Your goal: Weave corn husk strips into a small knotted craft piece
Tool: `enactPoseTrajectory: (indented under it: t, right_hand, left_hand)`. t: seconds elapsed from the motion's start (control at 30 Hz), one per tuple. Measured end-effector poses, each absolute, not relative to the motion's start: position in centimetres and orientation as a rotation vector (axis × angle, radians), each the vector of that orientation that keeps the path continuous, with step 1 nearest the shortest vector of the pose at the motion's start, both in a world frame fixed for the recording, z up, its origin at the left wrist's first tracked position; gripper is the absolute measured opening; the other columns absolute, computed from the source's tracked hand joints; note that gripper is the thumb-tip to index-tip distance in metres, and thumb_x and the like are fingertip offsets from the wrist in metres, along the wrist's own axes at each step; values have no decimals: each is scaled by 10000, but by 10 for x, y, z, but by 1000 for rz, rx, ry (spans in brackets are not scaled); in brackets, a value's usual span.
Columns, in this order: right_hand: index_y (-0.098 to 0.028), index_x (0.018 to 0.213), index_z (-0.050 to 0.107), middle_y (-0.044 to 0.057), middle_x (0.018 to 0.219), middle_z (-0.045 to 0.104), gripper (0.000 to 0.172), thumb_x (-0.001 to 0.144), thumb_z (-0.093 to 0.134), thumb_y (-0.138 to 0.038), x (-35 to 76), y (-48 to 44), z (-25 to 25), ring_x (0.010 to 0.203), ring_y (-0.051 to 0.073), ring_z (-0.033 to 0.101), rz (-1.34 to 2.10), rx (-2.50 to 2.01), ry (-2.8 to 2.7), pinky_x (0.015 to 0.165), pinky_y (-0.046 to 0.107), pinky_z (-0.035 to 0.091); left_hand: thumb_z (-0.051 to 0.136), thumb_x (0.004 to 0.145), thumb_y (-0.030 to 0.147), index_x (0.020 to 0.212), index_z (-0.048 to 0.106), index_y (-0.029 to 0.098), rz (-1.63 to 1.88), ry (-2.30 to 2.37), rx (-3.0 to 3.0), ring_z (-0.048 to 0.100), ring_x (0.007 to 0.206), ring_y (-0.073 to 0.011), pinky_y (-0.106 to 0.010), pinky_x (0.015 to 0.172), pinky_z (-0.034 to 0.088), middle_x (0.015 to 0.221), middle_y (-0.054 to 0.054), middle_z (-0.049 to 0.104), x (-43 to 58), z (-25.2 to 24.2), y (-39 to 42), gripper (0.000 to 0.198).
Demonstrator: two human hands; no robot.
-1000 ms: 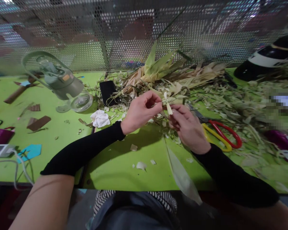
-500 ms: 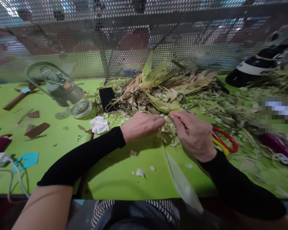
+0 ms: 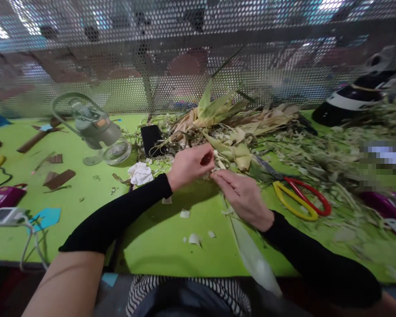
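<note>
My left hand (image 3: 192, 166) has its thumb and fingers curled into a ring and pressed together. My right hand (image 3: 243, 193) pinches at its fingertips, just below and right of the left one. Whatever lies between the fingers is too small to name. A long pale green corn husk strip (image 3: 252, 255) lies under the right hand and runs over the table's front edge. Beyond both hands rests a folded yellow-green husk (image 3: 239, 154). Scissors (image 3: 297, 200) with one red and one yellow handle lie open, right of the right hand.
A husk pile (image 3: 214, 114) stands at the back, with a black phone (image 3: 152, 140) at its left. A tilted green-lidded bottle (image 3: 100, 132), crumpled tissue (image 3: 140, 174) and brown scraps (image 3: 59, 178) are left. Shredded husk covers the right, near a dark bottle (image 3: 346, 103).
My right hand has moved left and slightly down, uncovering the scissors. My left hand has drawn back a little and its fingers now curl into a ring. The view has shifted slightly.
</note>
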State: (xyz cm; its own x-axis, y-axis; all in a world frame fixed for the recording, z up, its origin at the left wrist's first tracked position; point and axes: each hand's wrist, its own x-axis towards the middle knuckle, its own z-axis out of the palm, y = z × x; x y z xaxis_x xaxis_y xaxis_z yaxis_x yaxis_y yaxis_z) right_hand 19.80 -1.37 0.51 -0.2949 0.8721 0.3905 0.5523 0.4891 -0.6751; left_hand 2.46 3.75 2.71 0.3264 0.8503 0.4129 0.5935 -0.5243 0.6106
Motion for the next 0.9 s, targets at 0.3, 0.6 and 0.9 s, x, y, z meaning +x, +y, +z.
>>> enactPoseTrajectory:
  t: [0.3, 0.6, 0.9]
  right_hand:
    - [-236, 883, 739, 40, 804, 750, 244, 982, 559, -366, 221, -6, 25, 685, 194, 648, 196, -1317, -2007, 643, 311, 416]
    - [-223, 758, 729, -34, 549, 514, 409, 807, 725, -629, 233, 9, 35, 485, 113, 390, 1196, -1176, -1766, 469, 266, 293]
    - [-226, 802, 701, 15, 772, 705, 226, 947, 608, -373, 201, -10, 17, 681, 167, 590, 687, -1251, -1854, 619, 291, 411]
  left_hand:
    - [413, 963, 90, 934, 646, 168, 476, 948, 3043, 523, 605, -120, -257, 562, 339, 698, -14, 615, 25, 31, 26, 247]
    - [598, 902, 225, 869, 562, 190, 812, 590, 1447, 596, 599, -57, -198, 616, 503, 751, 17, 662, 26, 39, 22, 60]
    - [597, 867, 157, 812, 563, 166, 1026, 1228, 1968, 591, 670, -102, -228, 649, 434, 754, 1, 660, 29, 22, 33, 65]
